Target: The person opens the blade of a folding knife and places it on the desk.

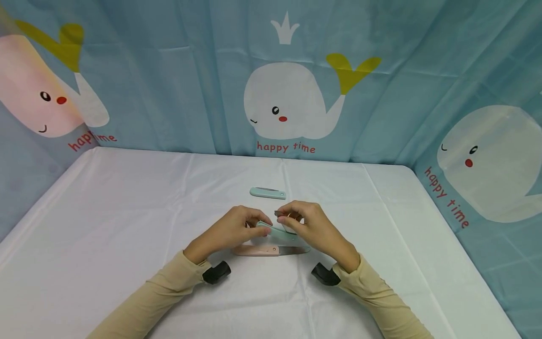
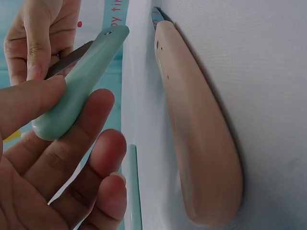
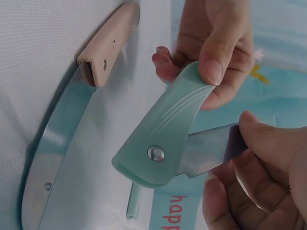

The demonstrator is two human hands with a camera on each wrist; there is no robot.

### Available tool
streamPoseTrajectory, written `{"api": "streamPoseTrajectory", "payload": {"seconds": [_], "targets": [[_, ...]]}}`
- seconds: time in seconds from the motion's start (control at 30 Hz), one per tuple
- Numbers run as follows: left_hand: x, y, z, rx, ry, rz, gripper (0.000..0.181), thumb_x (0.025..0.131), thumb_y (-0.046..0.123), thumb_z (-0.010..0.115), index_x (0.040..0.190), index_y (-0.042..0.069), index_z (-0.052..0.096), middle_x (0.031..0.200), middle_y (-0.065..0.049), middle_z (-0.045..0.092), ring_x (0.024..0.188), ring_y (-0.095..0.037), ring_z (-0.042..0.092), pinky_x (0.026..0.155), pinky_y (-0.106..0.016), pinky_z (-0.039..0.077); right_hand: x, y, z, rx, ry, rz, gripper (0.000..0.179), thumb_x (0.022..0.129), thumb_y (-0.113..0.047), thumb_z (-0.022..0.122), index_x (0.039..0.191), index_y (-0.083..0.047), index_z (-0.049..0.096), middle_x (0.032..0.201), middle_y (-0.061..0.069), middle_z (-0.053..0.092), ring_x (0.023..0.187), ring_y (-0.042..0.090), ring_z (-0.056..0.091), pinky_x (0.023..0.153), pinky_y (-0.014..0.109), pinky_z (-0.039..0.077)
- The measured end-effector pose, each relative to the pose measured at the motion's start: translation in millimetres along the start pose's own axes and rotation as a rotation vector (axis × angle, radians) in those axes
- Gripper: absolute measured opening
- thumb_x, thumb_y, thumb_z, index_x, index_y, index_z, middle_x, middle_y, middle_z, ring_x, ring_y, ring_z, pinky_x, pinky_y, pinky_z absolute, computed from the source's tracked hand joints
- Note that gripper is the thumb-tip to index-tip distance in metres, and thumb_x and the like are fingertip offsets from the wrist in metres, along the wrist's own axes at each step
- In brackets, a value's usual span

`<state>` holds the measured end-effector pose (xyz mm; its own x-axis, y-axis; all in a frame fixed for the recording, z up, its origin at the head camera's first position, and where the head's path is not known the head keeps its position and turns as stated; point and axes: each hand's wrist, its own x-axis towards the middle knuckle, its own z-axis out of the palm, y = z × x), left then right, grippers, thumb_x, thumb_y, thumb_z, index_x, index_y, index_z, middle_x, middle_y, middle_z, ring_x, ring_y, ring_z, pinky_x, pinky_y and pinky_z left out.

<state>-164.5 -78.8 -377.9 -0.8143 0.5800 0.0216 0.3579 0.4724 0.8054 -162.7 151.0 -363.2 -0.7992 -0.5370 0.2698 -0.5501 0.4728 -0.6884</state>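
My left hand (image 1: pixel 237 229) pinches the mint-green handle of a folding knife (image 3: pixel 163 122) between thumb and fingers near its rounded end. The blade (image 3: pixel 206 148) stands partly swung out of that handle, at an angle. Its tip end is pinched between the thumb and fingers of my right hand (image 1: pixel 312 225). Below both hands, closer to me, a pink-handled folding knife (image 1: pixel 256 250) lies on the table with its blade (image 1: pixel 294 250) fully out, pointing right. Beyond the hands lies a second mint-green folding knife (image 1: pixel 267 193), folded.
A white cloth (image 1: pixel 127 212) with creases covers the table. Blue curtains (image 1: pixel 178 94) printed with whales hang along its back and both sides. Black wrist-worn pieces (image 1: pixel 217 273) sit at each sleeve cuff, low over the cloth.
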Motion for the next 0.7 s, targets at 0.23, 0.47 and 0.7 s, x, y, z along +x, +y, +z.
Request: {"api": "streamPoseTrajectory", "payload": {"seconds": [0.23, 0.47, 0.7], "targets": [[-0.3, 0.3, 1.1, 0.012, -0.021, 0.015, 0.018, 0.092, 0.022, 0.071, 0.105, 0.01, 0.076, 0.075, -0.001, 0.071, 0.062, -0.005, 0.052, 0.057, -0.02, 0.041, 0.2, 1.2, 1.7, -0.003, -0.009, -0.006, 0.017, 0.091, -0.012, 0.071, 0.104, -0.001, 0.073, 0.1, 0.005, 0.075, 0.081, 0.012, 0.066, 0.073, 0.024, 0.054], [-0.1, 0.7, 1.3, -0.031, -0.029, 0.023, 0.014, 0.093, 0.021, 0.07, 0.101, 0.009, 0.074, 0.073, -0.004, 0.072, 0.064, -0.013, 0.062, 0.057, -0.022, 0.046, -0.3, 2.1, -0.6, -0.021, -0.012, -0.021, 0.012, 0.091, -0.01, 0.07, 0.101, -0.002, 0.073, 0.092, 0.004, 0.075, 0.077, 0.015, 0.068, 0.07, 0.023, 0.054], [0.1, -4.3, -2.3, -0.046, -0.01, 0.006, 0.012, 0.094, 0.02, 0.068, 0.1, 0.01, 0.073, 0.078, -0.005, 0.073, 0.065, -0.016, 0.067, 0.056, -0.023, 0.045, -0.3, 4.2, -7.2, 0.012, 0.033, 0.04, 0.01, 0.091, -0.009, 0.071, 0.099, -0.003, 0.071, 0.092, 0.006, 0.075, 0.08, 0.023, 0.073, 0.073, 0.025, 0.056]]}}
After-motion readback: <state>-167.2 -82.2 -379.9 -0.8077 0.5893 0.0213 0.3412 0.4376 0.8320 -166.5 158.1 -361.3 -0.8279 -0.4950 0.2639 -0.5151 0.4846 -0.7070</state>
